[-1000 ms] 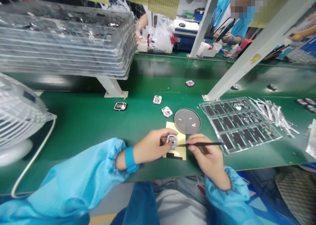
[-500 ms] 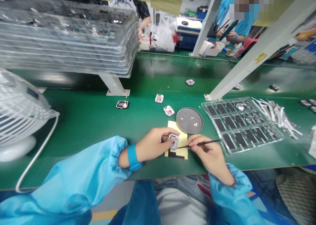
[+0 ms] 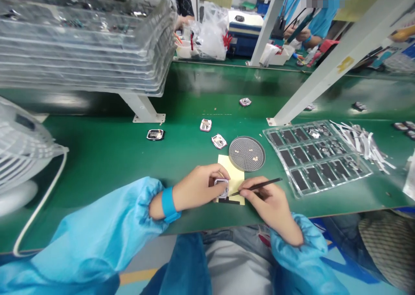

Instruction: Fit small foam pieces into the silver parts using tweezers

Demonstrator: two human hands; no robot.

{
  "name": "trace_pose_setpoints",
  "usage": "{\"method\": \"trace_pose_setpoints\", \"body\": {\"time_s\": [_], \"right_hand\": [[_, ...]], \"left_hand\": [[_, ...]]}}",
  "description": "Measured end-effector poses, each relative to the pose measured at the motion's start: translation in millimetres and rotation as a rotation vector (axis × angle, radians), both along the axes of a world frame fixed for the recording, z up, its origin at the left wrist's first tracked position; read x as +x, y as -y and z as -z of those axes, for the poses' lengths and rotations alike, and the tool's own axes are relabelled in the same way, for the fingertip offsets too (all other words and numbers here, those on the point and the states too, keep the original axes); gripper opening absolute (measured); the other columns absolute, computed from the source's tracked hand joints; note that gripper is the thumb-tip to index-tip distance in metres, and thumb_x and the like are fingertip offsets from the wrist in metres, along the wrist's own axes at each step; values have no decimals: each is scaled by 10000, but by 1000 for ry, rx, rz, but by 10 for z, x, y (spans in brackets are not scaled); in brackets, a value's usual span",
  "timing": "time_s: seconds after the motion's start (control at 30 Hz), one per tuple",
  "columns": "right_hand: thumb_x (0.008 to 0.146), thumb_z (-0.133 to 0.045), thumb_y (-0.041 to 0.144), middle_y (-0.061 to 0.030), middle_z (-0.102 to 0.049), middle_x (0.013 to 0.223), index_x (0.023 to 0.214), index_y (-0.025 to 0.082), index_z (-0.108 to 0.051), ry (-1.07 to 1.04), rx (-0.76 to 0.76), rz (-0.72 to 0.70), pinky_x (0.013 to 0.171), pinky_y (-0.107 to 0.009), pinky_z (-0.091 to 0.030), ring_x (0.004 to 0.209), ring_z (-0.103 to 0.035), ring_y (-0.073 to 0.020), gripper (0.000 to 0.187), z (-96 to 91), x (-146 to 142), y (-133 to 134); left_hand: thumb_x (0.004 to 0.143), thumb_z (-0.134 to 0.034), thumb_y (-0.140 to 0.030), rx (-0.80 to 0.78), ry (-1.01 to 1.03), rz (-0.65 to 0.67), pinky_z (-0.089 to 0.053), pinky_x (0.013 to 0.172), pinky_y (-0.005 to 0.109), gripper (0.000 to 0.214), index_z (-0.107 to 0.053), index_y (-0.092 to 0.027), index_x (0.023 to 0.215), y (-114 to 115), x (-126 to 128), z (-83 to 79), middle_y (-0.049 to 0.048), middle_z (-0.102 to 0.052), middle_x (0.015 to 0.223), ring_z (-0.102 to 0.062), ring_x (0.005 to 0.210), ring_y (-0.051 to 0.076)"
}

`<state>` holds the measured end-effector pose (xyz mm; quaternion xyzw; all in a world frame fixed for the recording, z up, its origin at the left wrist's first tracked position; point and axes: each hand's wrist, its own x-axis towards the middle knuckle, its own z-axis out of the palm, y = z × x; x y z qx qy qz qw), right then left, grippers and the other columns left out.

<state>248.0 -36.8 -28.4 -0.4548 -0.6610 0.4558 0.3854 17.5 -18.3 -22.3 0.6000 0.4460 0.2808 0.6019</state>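
My left hand (image 3: pixel 197 187) pinches a small silver watch case (image 3: pixel 221 187) upright over a yellow paper pad (image 3: pixel 234 174) on the green table. My right hand (image 3: pixel 269 204) grips black tweezers (image 3: pixel 256 186) whose tip points left, right beside the case. A black strip lies at the pad's near edge. Both arms wear blue sleeves, and a blue band sits on my left wrist.
A round grey mesh dish (image 3: pixel 247 153) lies just behind the pad. To the right is a clear tray of black parts (image 3: pixel 316 157), with white strips (image 3: pixel 363 141) beyond it. Loose watch cases (image 3: pixel 219 141) dot the table. Stacked clear trays (image 3: pixel 84 40) and a white fan (image 3: pixel 22 152) stand on the left.
The tweezers' tip dropped from the case's side towards the pad's near edge. My left hand turned the case slightly and stayed over the pad.
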Motion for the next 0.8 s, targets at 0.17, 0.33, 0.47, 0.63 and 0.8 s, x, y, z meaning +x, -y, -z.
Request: {"method": "trace_pose_setpoints", "body": {"time_s": [0.17,0.33,0.47,0.63,0.8], "right_hand": [[868,-727,206,4,-719,900,931,231,-690,79,54,-19,752,-203,-560,806,-699,-119,78,-11,4,-8],[883,-706,178,-6,-720,900,933,232,-671,18,36,-38,764,-248,-565,835,-699,-141,82,-10,12,-3],[898,-669,132,-23,-720,924,942,231,-631,-196,99,15,749,-296,-580,862,-700,-167,114,-46,-19,-20],[824,-731,57,-42,-730,949,954,216,-681,-92,297,72,815,-342,-588,898,-709,-189,212,-29,-86,-63],[797,-742,20,-54,-733,953,957,203,-698,-75,361,39,776,-345,-603,884,-714,-195,247,-7,-95,-52]], "left_hand": [[885,-543,-204,61,-107,52,-502,577,212,182,-622,-215,1049,7,-29,61,-7,-702,826,-665,606,121],[889,-546,-210,42,-107,50,-507,573,221,211,-626,-223,1084,-3,-27,79,-4,-706,841,-677,617,133],[883,-555,-217,-3,-60,37,-524,574,237,220,-640,-211,1086,1,-20,116,13,-711,876,-684,637,149],[866,-589,-232,-57,-5,21,-541,577,246,224,-651,-182,1076,-11,-15,144,32,-712,904,-687,657,158],[860,-604,-234,-53,-20,22,-537,581,236,233,-659,-180,1080,-16,-16,127,29,-714,894,-682,662,151]]}}
